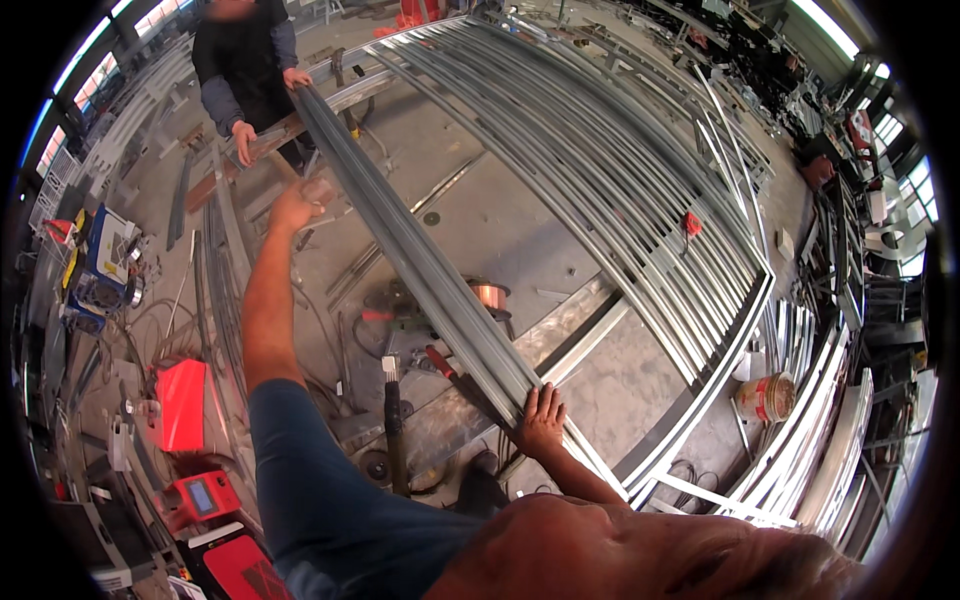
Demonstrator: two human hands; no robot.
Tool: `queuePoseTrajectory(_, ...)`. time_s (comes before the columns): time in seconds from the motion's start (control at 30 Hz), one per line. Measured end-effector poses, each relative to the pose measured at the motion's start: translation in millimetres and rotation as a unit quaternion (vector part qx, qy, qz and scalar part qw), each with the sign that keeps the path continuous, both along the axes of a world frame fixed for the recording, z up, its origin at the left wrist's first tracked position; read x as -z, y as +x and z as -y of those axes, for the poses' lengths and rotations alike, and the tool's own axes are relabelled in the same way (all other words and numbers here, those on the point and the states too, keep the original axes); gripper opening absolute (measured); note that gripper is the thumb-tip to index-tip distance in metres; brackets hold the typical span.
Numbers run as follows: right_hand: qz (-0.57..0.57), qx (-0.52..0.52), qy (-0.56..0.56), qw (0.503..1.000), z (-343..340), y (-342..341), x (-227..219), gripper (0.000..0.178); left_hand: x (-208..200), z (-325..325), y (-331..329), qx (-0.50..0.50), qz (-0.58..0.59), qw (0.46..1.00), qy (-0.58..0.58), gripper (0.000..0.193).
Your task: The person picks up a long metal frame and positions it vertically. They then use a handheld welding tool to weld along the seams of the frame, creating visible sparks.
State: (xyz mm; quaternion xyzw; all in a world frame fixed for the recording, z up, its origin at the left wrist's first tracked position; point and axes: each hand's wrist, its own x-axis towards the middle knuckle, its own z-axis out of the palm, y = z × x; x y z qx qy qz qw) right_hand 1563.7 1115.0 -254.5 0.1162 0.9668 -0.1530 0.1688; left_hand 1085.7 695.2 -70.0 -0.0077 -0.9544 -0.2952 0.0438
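A long grey metal profile point(400, 230) with lengthwise ridges runs slantwise from far left to near centre. My right hand point(542, 420) grips its near end, fingers laid over the edge. My left hand point(298, 207) reaches out left of the profile, apart from it; its fingers are smeared by motion, so what they do is unclear. At the far end, a co-worker's hand point(297, 78) touches the profile, and that person's other hand point(243, 142) is beside a rusty bar. Right of the profile lies a large metal frame point(765, 290) filled with several parallel bars point(600, 190).
Under the profile are a copper wire spool point(490, 296) and a black-handled tool point(392, 420). A small red object point(691, 223) rests on the bars. A can point(768, 398) stands beside the frame. At left are a blue-and-white machine point(105, 255), a red box point(182, 405) and cables.
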Motion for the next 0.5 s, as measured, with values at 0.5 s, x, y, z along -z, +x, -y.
queuePoseTrajectory(0.5,-0.012,-0.017,0.034,0.999,-2,-1,8,0.117,10,53,-74,-0.007,-0.036,0.999,0.002,0.076)
